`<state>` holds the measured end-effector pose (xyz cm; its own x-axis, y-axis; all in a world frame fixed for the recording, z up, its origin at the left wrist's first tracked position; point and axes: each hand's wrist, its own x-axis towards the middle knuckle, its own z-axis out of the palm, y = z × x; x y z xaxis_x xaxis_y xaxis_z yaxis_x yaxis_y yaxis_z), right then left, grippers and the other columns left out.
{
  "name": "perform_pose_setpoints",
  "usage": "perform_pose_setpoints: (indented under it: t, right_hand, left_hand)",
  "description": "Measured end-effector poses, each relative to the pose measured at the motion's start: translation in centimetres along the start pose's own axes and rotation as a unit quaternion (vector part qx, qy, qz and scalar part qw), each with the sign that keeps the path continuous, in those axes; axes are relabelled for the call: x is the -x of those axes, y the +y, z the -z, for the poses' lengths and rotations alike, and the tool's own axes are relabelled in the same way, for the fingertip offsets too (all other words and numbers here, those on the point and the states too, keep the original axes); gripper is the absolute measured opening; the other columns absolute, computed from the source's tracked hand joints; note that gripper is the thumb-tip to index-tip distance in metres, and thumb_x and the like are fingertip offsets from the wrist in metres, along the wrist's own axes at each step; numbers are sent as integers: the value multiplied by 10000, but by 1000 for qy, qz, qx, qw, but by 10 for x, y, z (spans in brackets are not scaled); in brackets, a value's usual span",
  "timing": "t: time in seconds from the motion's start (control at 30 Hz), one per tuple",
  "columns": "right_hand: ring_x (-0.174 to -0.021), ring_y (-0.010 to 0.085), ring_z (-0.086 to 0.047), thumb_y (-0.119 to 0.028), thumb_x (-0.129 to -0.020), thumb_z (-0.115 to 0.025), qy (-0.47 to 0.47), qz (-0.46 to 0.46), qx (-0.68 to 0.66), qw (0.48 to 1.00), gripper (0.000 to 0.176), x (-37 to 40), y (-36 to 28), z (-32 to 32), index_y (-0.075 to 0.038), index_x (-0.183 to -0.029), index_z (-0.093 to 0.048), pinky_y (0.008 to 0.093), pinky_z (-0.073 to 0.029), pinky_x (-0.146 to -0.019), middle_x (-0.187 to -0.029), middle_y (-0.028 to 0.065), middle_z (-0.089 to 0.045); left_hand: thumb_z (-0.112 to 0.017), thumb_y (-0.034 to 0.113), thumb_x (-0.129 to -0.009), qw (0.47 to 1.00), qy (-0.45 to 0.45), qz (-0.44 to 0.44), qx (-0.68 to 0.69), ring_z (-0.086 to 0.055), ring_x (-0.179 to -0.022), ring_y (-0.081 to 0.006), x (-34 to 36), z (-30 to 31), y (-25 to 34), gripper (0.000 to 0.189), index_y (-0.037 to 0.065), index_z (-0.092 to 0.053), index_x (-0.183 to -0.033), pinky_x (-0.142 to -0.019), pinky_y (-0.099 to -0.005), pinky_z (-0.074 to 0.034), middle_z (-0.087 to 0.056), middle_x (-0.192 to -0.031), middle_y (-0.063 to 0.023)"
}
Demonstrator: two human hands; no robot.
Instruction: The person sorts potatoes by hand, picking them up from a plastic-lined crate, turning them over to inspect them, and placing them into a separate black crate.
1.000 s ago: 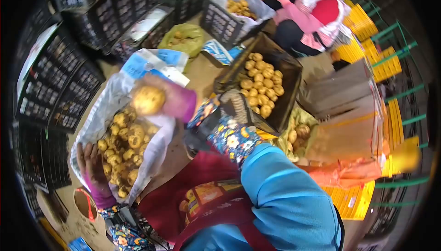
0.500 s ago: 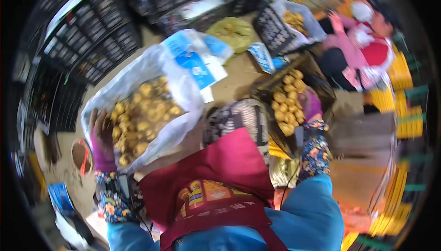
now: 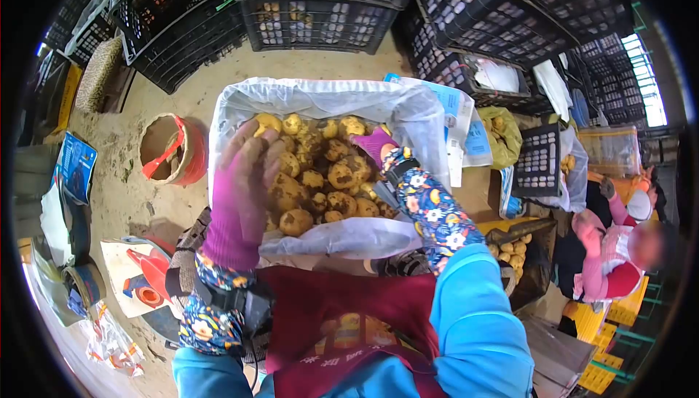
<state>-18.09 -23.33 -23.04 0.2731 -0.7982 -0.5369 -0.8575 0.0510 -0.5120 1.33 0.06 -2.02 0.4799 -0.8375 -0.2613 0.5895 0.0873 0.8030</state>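
Soil-covered potatoes [image 3: 342, 174] lie heaped in a crate lined with white plastic [image 3: 306, 96] in front of me. My left hand [image 3: 244, 180], in a purple glove with dirty fingertips, is over the crate's left side. Its fingers are stretched out above the potatoes, slightly blurred, and I see nothing held in them. At the right side of the heap, my right hand [image 3: 375, 143] reaches in among the potatoes, also purple-gloved. Most of its fingers are hidden, so whether it grips a potato does not show. Cleaner potatoes [image 3: 513, 255] sit in a dark-lined container [image 3: 542, 271] at my right.
A red-rimmed bucket [image 3: 175, 149] stands left of the crate. Stacked black crates [image 3: 320, 23] line the back. Blue-and-white printed bags [image 3: 455, 110] and a yellow-green sack [image 3: 499, 136] lie at right. Another person [image 3: 608, 241] in pink sits at far right.
The view has swung right-to-left, centring the lined crate. My right hand has left the dark-lined container and is in the crate's potatoes. My left hand has moved from the crate's edge over the heap.
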Motion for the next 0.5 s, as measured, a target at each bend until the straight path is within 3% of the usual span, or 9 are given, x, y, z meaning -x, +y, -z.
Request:
perform_pose_setpoints:
  t: [0.07,0.1,0.17,0.2,0.3,0.33,0.43,0.47,0.5]
  right_hand:
    - [-1198,371,-549,-577,-634,-785,64,-12,11,998,961,-28,-9,-31,53,-1296,-490,404,-449,-992,-1263,255,-574]
    - [-1192,361,-558,-546,-655,-785,73,-39,82,993,932,-22,-32,-31,37,-1315,-478,408,-452,-998,-1276,236,-571]
    - [-1204,366,-548,-519,-675,-776,134,-138,137,972,911,-33,-54,-54,2,-1346,-446,425,-456,-1003,-1355,221,-514]
    - [-1226,373,-525,-492,-678,-779,138,-158,139,968,890,-36,-59,-58,-30,-1351,-421,441,-465,-996,-1401,203,-462]
    - [-1222,368,-528,-461,-642,-813,163,-206,37,964,865,-44,-62,-57,-37,-1304,-449,435,-476,-984,-1353,195,-496]
    - [-1145,369,-568,-487,-582,-828,202,-172,46,963,884,-43,-55,-62,1,-1227,-472,432,-473,-972,-1209,223,-569]
    - [-1113,381,-575,-475,-561,-833,192,-76,-20,978,910,-37,-29,-52,14,-1237,-467,422,-482,-943,-1174,227,-581]
    - [-1066,351,-590,-400,-614,-825,205,-16,-123,971,825,-41,-10,-56,20,-1232,-474,413,-488,-909,-1147,213,-591]
    - [-1052,336,-593,-364,-635,-822,118,-5,-186,975,799,-49,6,-48,17,-1246,-474,410,-488,-902,-1140,203,-594]
  left_hand:
    - [-497,273,-993,997,57,52,-11,-536,-1195,-212,7,-14,14,520,16,-359,-1424,-999,-306,-435,-533,-1303,-111]
    - [-491,269,-996,993,86,81,-17,-543,-1192,-211,9,-20,20,514,17,-360,-1424,-997,-303,-437,-537,-1297,-111]
    - [-468,285,-1007,993,74,92,-28,-550,-1194,-215,5,-17,22,511,35,-352,-1437,-1011,-319,-427,-546,-1293,-105]
    - [-461,289,-1010,992,74,95,-30,-550,-1194,-216,5,-15,23,510,38,-350,-1439,-1013,-320,-423,-546,-1295,-102]
    - [-512,293,-980,992,89,88,-9,-573,-1132,-204,4,-21,24,508,31,-397,-1399,-980,-315,-430,-580,-1244,-105]
    - [-540,293,-963,992,96,84,2,-585,-1101,-199,4,-22,25,508,26,-422,-1378,-963,-312,-435,-597,-1217,-107]
    - [-529,281,-968,993,88,83,15,-585,-1102,-197,7,-21,22,486,30,-434,-1373,-964,-315,-433,-594,-1223,-99]
    - [-531,278,-968,993,87,84,11,-585,-1104,-200,8,-23,23,487,31,-433,-1376,-962,-319,-436,-593,-1226,-99]
    - [-532,275,-967,992,88,85,5,-584,-1106,-203,9,-26,23,489,33,-431,-1379,-960,-323,-438,-591,-1229,-98]
